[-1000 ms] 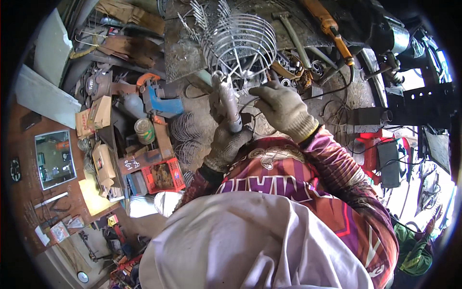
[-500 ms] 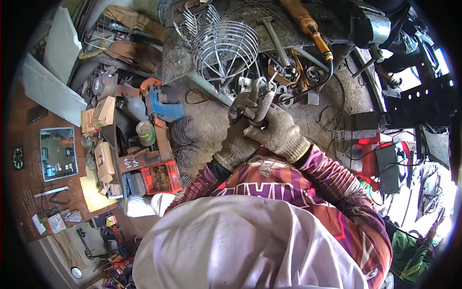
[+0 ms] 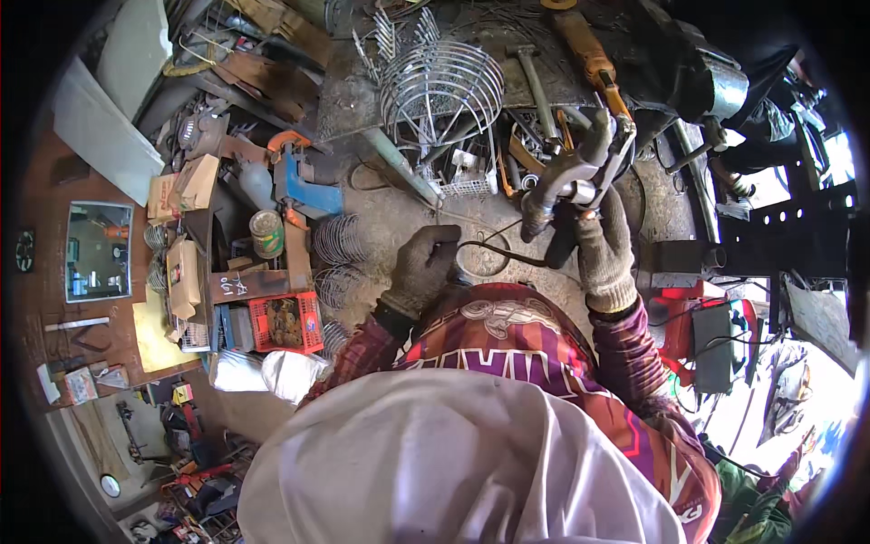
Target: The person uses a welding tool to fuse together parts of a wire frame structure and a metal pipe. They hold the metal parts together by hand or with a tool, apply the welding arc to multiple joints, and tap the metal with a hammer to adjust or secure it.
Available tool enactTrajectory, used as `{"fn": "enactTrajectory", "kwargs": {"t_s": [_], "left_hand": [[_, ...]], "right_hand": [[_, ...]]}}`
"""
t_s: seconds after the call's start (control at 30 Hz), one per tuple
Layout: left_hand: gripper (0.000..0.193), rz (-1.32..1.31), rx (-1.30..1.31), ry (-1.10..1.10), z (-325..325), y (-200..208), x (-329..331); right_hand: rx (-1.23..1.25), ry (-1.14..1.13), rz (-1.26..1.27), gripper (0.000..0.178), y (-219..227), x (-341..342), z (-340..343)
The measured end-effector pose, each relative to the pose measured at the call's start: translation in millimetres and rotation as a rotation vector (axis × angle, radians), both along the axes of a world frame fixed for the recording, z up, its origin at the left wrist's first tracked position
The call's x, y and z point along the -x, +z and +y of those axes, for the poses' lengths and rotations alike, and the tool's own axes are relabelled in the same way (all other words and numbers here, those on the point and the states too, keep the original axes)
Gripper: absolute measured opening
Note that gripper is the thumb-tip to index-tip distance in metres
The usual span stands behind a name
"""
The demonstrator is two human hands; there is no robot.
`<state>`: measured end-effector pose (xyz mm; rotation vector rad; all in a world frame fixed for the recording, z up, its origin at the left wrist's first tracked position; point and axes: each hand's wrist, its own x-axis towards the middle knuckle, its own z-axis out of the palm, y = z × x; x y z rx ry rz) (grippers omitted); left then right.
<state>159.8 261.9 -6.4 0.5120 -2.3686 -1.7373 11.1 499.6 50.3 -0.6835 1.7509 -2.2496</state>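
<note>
My right hand (image 3: 607, 258), in a knitted work glove, grips a worn metal clamp (image 3: 569, 172). The clamp is raised, its jaws pointing away from me over the bench edge. A black cable (image 3: 507, 253) runs from beside my left hand to the clamp's dark lower end. My left hand (image 3: 419, 270), gloved too, is apart from the clamp with its fingers curled. Whether the cable passes through those fingers is hidden. Past my hands, a round cage of bent metal rods (image 3: 441, 91) stands on the dark workbench (image 3: 349, 104).
A hammer (image 3: 536, 91) and an orange angle grinder (image 3: 587, 54) lie on the bench. At left are a blue-and-orange tool (image 3: 308, 186), wire coils (image 3: 337, 240), a can (image 3: 266, 233) and a red crate (image 3: 286, 324). Dark metal beams (image 3: 788, 227) stand at right.
My hands, together around the clamp before, are now apart. The right one has carried the clamp right and forward; the left has drawn back leftward. The black cable between them has come into view.
</note>
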Motion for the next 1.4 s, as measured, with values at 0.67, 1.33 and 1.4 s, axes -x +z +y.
{"fn": "enactTrajectory", "kwargs": {"t_s": [0.67,1.33,1.4], "left_hand": [[0.060,-0.037,-0.672,-0.158,-58,63,20],[0.036,-0.083,-0.319,-0.295,-135,27,52],[0.036,-0.127,-0.513,-0.200,-130,26,56]], "right_hand": [[-0.089,0.100,-0.442,0.052,-37,-2,-37],[-0.264,-0.034,-0.403,0.033,-12,-2,-138],[-0.312,-0.058,-0.405,0.033,-15,6,-143]]}}
